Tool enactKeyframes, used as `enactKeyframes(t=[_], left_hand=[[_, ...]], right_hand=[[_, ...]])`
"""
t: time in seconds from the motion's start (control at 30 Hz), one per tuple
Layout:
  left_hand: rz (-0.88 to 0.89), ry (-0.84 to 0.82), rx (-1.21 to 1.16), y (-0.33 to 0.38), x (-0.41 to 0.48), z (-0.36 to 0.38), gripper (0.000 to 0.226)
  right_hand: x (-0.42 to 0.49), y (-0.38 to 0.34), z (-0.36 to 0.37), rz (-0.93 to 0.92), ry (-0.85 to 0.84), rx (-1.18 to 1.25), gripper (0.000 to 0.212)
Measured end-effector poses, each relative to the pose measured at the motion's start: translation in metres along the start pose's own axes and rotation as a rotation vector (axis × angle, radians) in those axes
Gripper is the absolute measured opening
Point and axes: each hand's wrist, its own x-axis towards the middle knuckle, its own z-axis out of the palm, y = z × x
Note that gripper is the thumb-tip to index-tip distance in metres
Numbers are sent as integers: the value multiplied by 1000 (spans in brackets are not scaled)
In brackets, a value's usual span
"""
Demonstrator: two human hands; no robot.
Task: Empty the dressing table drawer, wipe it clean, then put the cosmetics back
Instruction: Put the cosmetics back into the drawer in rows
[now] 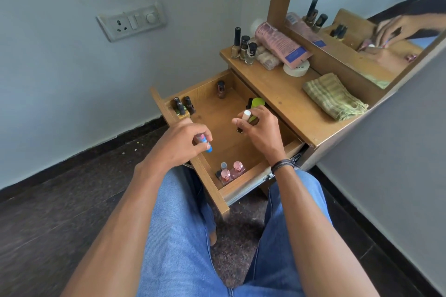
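Head camera, looking down over blue jeans point(183, 236) at the open drawer point(224, 196) of the dressing table. Left hand point(179, 144) sits over the drawer's front edge, its grip closed around a small pink and blue tube point(204, 143), blue end poking out below the fingers. Right hand point(259, 129) hovers above the middle of the drawer, grip clamped on a bundle: a white-capped stick point(246, 116), a green-lidded item point(257, 103) behind it, and something dark at the bottom that I can't make out. A dark band point(283, 165) circles that wrist.

Inside the drawer, cosmetics sit in the corners: three black-capped bottles point(183, 105) in the far left corner, one brown nail polish point(220, 89) upright near the back wall, and pink-capped bottles point(231, 171) clustered in the near corner. The middle of the drawer floor is bare wood.

Up on the surface point(284, 99): three dark-capped bottles point(243, 46) standing together at the far end, a pink tube point(280, 43) lying over a white round tub point(296, 69), and a folded green checked cloth point(334, 96) beside the mirror point(386, 38). A switch plate point(131, 21) hangs on the wall
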Motion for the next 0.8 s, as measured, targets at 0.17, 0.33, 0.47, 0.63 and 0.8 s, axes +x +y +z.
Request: enactKeyframes(t=[0.17, 0.33, 0.47, 0.63, 0.8], left_hand=[[11, -25, 73, 1, 5, 3, 10], [1, -49, 186, 6, 10, 5, 13], [8, -60, 304, 14, 13, 7, 18], [-41, -40, 268, 11, 16, 12, 30], [-53, -43, 268, 13, 17, 14, 29]], right_hand=[[0, 0, 0, 2, -8, -1, 27], [0, 1, 1, 9, -15, 2, 26], [2, 3, 1, 11, -11, -6, 25], [1, 3, 2, 19, -21, -8, 25], [0, 2, 2, 12, -40, -20, 25]])
